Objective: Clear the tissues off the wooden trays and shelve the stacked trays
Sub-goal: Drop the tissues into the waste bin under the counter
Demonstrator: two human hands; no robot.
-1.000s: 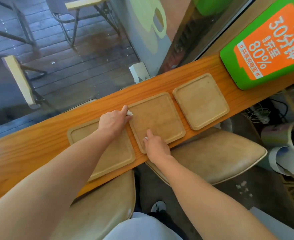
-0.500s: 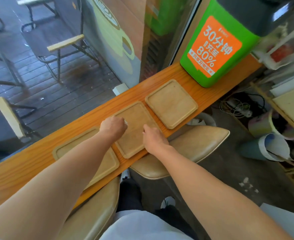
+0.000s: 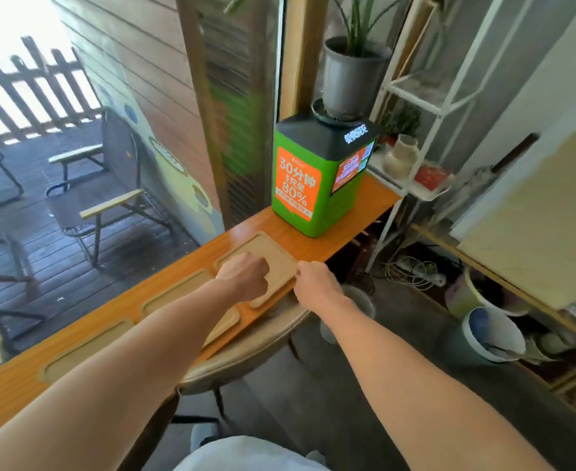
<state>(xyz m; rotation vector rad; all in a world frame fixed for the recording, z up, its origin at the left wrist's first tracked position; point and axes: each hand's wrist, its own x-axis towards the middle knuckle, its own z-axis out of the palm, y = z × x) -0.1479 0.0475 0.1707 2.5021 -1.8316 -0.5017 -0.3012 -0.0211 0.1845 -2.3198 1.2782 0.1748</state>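
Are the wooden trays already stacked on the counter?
No: the three wooden trays lie side by side along the counter, with the left hand on the farthest one.

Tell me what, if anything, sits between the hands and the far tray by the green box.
Nothing visible does. The left hand is closed and lies over the far tray; the right hand is at its near right corner. The green box stands beyond it.

Green box (image 3: pixel 308 188) just beyond far tray (image 3: pixel 276 253)
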